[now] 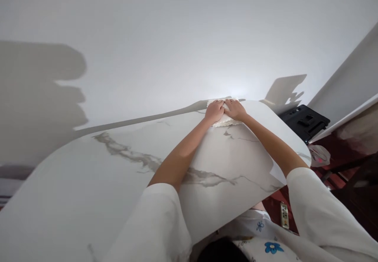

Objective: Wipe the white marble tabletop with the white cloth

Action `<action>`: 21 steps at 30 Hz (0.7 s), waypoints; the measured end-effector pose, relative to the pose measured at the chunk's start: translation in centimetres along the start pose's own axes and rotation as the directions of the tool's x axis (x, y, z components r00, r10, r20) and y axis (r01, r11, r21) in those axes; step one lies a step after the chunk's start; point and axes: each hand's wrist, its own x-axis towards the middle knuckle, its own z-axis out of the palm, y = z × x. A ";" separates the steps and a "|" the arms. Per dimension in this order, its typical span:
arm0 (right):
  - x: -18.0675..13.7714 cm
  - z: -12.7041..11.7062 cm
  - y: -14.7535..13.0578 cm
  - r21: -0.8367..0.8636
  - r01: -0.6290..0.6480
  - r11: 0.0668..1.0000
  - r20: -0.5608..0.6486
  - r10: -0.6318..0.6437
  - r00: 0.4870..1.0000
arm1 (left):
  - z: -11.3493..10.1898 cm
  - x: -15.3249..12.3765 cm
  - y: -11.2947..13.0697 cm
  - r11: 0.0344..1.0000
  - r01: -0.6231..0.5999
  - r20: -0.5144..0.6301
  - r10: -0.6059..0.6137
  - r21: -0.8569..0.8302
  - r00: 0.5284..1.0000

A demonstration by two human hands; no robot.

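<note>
A white cloth (228,121) with a scalloped edge lies on the far part of a white marble-patterned table (124,191), close to the wall. My left hand (215,111) rests flat on the cloth's left side. Beside it, my right hand (235,109) lies on the cloth too, its fingers stretched forward. The two hands nearly touch at the thumbs. Both arms reach straight out across the tabletop. The cloth under my palms is hidden.
A white wall (165,49) rises along the table's far edge. Right of the table stand a black case (307,121) and a clear plastic bag (319,155). A power strip (284,215) is on the red floor, near dark wooden furniture (354,191).
</note>
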 end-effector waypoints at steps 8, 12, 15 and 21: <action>2.4 2.0 -13.4 0.062 0.109 0.992 -0.009 -0.109 0.994 | -7.2 -9.1 -8.3 0.997 0.026 -0.018 -0.025 0.072 1.000; 4.0 3.4 -20.9 0.070 0.162 0.984 -0.012 -0.162 0.987 | -11.1 -13.8 -13.7 0.989 0.060 0.026 -0.064 0.134 0.998; 5.5 4.3 -26.4 0.085 0.225 0.971 -0.008 -0.225 0.974 | -14.2 -17.1 -17.5 0.972 0.117 0.055 -0.131 0.205 0.990; 7.9 5.5 -37.2 0.150 0.305 0.940 -0.013 -0.307 0.952 | -19.9 -23.3 -23.1 0.898 0.381 -0.025 -0.385 0.221 0.922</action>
